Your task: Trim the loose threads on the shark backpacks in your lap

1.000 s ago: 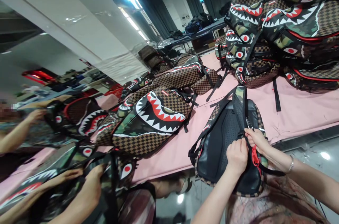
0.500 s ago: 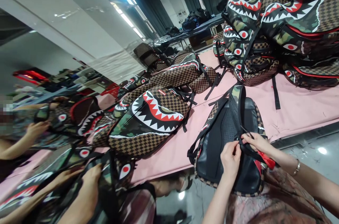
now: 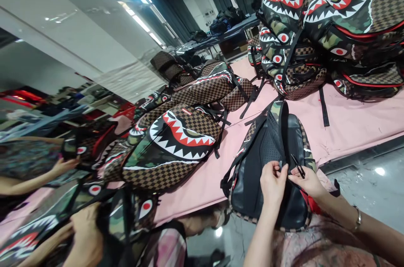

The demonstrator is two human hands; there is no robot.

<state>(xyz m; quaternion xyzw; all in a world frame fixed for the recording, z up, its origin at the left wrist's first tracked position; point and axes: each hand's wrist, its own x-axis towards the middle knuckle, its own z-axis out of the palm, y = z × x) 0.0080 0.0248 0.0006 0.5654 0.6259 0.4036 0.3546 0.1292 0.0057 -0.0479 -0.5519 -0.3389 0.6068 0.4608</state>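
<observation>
**Backpack, back panel up, at table edge**

Backpack [image 3: 268,166]: black mesh-padded back panel facing up, brown checker sides, camo at the top. Lies half on the pink table [image 3: 347,124], bottom end hanging over the near edge. Black shoulder strap [image 3: 282,149] runs down the panel's middle, pinched between left hand [image 3: 272,183] and right hand [image 3: 307,181]. Red lining shows at lower right.
</observation>
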